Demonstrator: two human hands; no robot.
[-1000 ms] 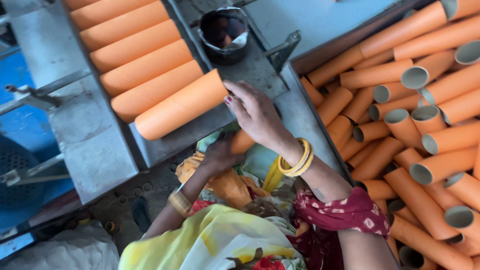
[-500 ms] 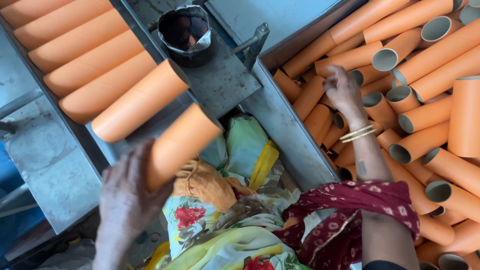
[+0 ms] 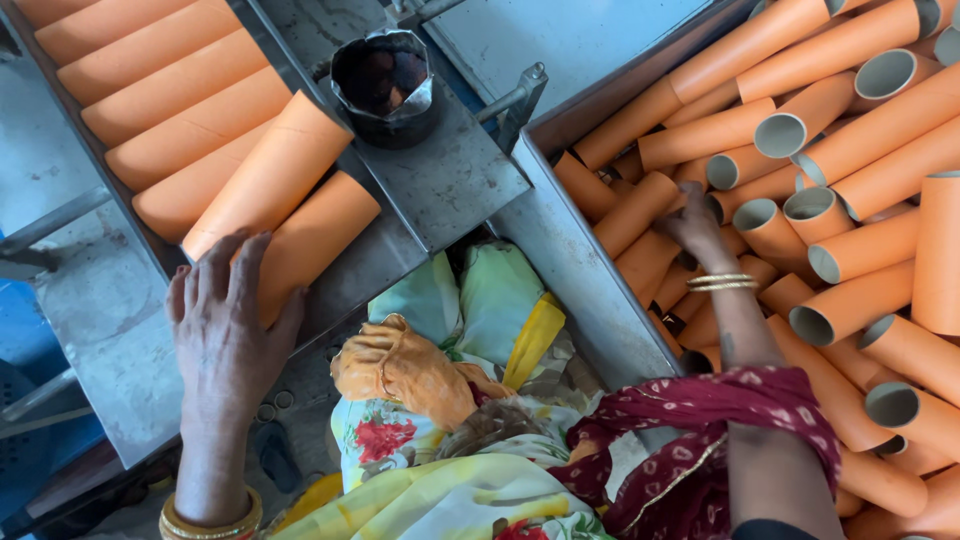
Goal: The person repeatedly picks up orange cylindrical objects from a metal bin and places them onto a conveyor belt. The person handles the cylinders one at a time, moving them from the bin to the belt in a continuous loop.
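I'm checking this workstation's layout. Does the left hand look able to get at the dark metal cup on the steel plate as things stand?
Probably yes. The left hand rests on the end of an orange tube, and the metal cup stands open on the plate beyond it; only that tube lies between, low enough to reach over.

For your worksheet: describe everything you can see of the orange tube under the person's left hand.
The orange tube is a smooth, matte cylinder that looks like cardboard. It lies on its side, slanted, at the near end of a row of like tubes on a grey metal tray. The left hand rests flat on its lower end; a neighbouring tube touches its upper side.
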